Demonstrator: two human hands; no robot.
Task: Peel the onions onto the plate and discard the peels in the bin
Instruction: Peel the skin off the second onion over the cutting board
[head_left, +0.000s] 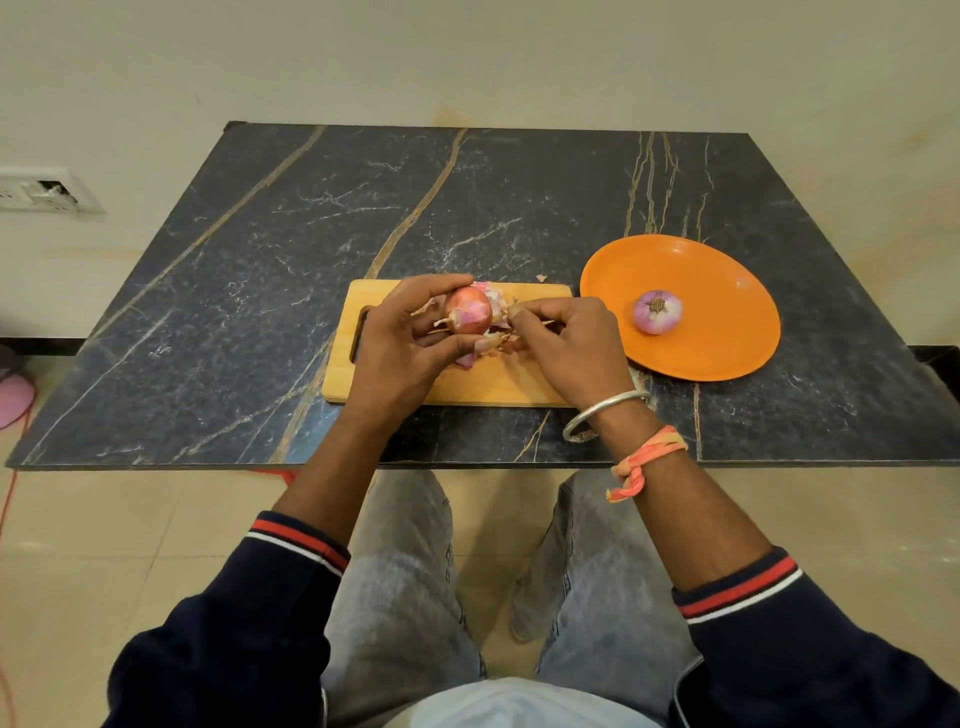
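Note:
My left hand (402, 338) grips a red onion (469, 310) just above the wooden cutting board (498, 387), fingers curled round it. My right hand (569, 345) sits right of the onion and pinches a strip of its papery peel (500, 306) between thumb and fingertip. Loose pink peels (480, 351) lie on the board under the hands. A peeled purple-white onion (657, 312) rests on the orange plate (727, 291) to the right of the board. No bin is in view.
The board and plate stand near the front edge of a dark marble table (260, 260). A tiny peel scrap (541, 278) lies behind the board. A wall socket (47, 189) is at the left. My knees are below the table edge.

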